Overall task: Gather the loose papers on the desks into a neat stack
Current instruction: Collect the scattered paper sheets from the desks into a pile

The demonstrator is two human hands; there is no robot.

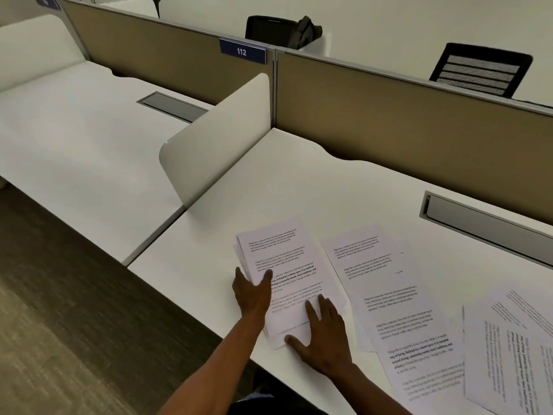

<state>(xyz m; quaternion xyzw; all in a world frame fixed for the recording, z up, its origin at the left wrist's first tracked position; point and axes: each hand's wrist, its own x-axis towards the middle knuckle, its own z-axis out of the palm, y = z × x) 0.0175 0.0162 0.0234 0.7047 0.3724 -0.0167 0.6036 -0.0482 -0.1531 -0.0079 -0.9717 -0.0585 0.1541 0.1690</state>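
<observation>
Both hands rest on the small stack [284, 277] at the near edge of the desk [314, 181]. The left hand [253, 290] is at the stack's left long edge, fingers slipped along or under that edge and thumb lying on top of the top sheet, so it has a loose pinch on the sheets. The right hand [324, 333] lies flat and spread on the stack's near corner, pressing down and gripping nothing. The stack is not yet square: a few sheet edges stick out at its far left corner and at its near end under the right hand. Its long axis runs from the person away and slightly to the left. The relation that matters next is to the right. The second group of sheets [389, 298] lies just beside the stack on its right, nearly parallel to it, with its near end spreading down toward the desk edge. Farther right a third scatter [508, 348] overlaps the lower right corner of the view, turned at an angle to the others. The right hand is much the nearer to both, since the second group starts just beyond its fingers, while the left hand is on the far side of the stack from them. It looks likely that the right hand will reach across for those sheets while the left keeps the stack in place. The desk to the left, past the divider [215, 136], shows no paper.
</observation>
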